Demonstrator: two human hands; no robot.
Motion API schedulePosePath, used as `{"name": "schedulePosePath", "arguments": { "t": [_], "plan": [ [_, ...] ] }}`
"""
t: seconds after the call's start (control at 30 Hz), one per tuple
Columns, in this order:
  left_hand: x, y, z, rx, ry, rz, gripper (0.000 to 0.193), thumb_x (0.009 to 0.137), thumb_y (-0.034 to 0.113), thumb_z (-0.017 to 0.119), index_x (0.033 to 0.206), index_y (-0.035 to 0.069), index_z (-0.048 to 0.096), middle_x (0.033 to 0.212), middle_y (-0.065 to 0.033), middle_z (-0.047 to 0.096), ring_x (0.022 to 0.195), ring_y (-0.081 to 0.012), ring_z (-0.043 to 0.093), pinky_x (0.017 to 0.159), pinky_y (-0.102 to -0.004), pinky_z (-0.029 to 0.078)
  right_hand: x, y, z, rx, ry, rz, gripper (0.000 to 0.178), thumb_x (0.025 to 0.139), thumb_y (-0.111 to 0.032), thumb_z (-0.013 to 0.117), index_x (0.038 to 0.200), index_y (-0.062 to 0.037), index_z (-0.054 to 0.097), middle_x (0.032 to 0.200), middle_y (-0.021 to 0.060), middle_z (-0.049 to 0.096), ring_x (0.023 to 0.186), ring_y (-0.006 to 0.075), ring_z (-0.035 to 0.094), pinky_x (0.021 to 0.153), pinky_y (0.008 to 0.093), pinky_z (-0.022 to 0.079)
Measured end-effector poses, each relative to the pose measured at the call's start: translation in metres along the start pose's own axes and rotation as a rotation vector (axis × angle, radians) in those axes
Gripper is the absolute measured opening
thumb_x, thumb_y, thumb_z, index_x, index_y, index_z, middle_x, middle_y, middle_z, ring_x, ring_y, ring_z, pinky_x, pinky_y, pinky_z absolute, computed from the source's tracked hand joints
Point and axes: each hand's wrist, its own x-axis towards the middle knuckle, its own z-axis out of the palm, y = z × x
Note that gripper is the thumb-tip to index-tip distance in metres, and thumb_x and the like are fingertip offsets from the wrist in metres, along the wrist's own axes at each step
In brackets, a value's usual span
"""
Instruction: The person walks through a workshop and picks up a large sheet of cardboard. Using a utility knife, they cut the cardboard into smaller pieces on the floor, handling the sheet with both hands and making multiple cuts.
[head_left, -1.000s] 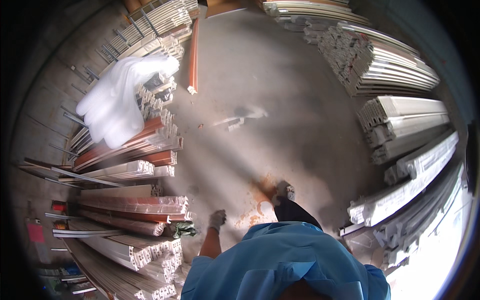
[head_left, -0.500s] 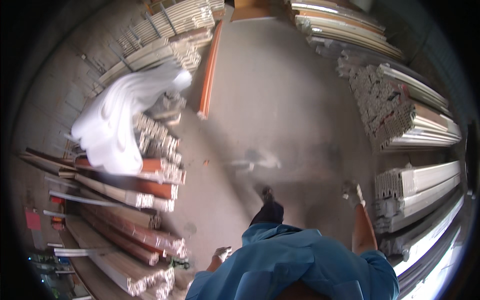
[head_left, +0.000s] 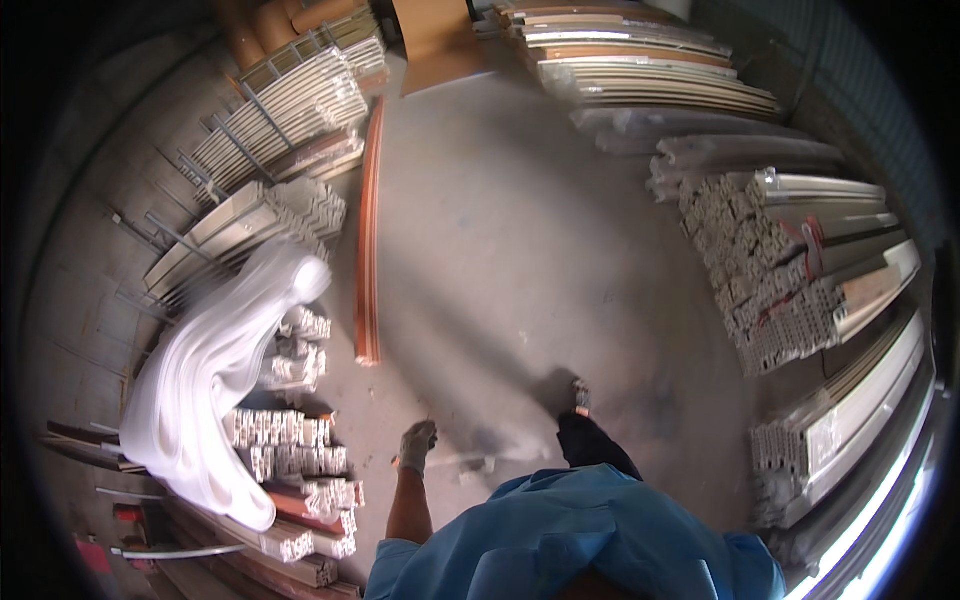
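My left hand (head_left: 420, 438), in a light work glove, swings forward over the floor. Its fingers are curled together, and nothing shows in them. My right hand is out of view, hidden past the blue sleeve and the lower edge. The floor nearest my left hand carries a pale streak and a small orange scrap. Ahead of that hand, long reddish-brown profiles (head_left: 369, 240) lie on the floor. A crumpled bundle of white foam sheeting (head_left: 205, 370) rests over stacked profiles to the left.
Racks with metal bars hold pale profile stacks (head_left: 275, 115) along the left. Wrapped bundles of hollow profiles (head_left: 790, 450) and further stacks (head_left: 650, 75) line the right. A brown board (head_left: 435, 40) stands at the far end. My dark-trousered leg (head_left: 590, 440) steps forward on the grey floor.
I have walked forward, so the foam, profiles and stacks sit lower in view. My left hand has swung forward; my right hand has dropped out of sight. The far board shows more.
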Motion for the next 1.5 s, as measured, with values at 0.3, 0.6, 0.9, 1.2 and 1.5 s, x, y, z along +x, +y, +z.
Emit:
{"name": "schedulePosePath", "arguments": {
  "t": [0.3, 0.6, 0.9, 1.2, 1.5],
  "plan": [
    [0.057, 0.039, 0.109, 0.216, -0.334, -0.289, 0.038, 0.091, 0.029, 0.053, 0.117, 0.001, 0.058, 0.103, -0.0146, 0.064, 0.09, -0.0241, 0.063, 0.077, -0.0332, 0.051, 0.169, -0.474, -0.047, 0.048, -0.017, -0.477, 0.011, 0.087, -0.018, 0.056, 0.085, -0.0102, 0.063, 0.072, 0.0016, 0.06, 0.055, 0.0119, 0.055, 0.047, 0.0287, 0.045],
    [0.293, 0.153, 0.1, 0.193, -0.131, -0.577, 0.03, 0.089, 0.03, 0.056, 0.106, 0.006, 0.061, 0.093, -0.0084, 0.063, 0.084, -0.0215, 0.061, 0.073, -0.0349, 0.05, 0.225, -0.793, 0.056, 0.143, -0.174, -0.497, 0.016, 0.089, -0.019, 0.053, 0.097, -0.0122, 0.066, 0.075, 0.001, 0.063, 0.063, 0.012, 0.062, 0.053, 0.0283, 0.05],
    [0.672, 0.443, 0.11, -0.023, 0.013, -0.309, 0.018, 0.085, 0.02, 0.062, 0.098, 0.008, 0.065, 0.081, -0.0033, 0.064, 0.065, -0.0149, 0.059, 0.057, -0.0289, 0.049, 0.258, -0.819, 0.128, -0.023, -0.222, -0.115, 0.015, 0.088, -0.02, 0.06, 0.095, -0.007, 0.065, 0.076, 0.0067, 0.062, 0.064, 0.0162, 0.058, 0.05, 0.0307, 0.047],
    [0.915, 0.532, 0.217, -0.459, -0.414, -0.344, 0.025, 0.088, 0.013, 0.053, 0.109, 0.001, 0.062, 0.088, -0.0083, 0.066, 0.068, -0.0198, 0.062, 0.059, -0.0293, 0.05, 0.371, -1.13, 0.096, 0.066, 0.039, -0.018, 0.013, 0.085, -0.019, 0.06, 0.08, -0.0072, 0.064, 0.068, 0.0055, 0.059, 0.055, 0.016, 0.056, 0.045, 0.0309, 0.046],
    [1.019, 0.586, 0.262, 0.207, -0.218, -0.497, 0.034, 0.087, 0.024, 0.054, 0.118, 0.009, 0.057, 0.1, -0.0054, 0.065, 0.085, -0.02, 0.062, 0.075, -0.0354, 0.051, 0.473, -1.675, 0.156, -0.153, -0.014, -0.647, 0.017, 0.088, -0.016, 0.053, 0.096, -0.01, 0.066, 0.081, 0.0017, 0.066, 0.066, 0.0136, 0.062, 0.053, 0.0288, 0.05]
  ]
}}
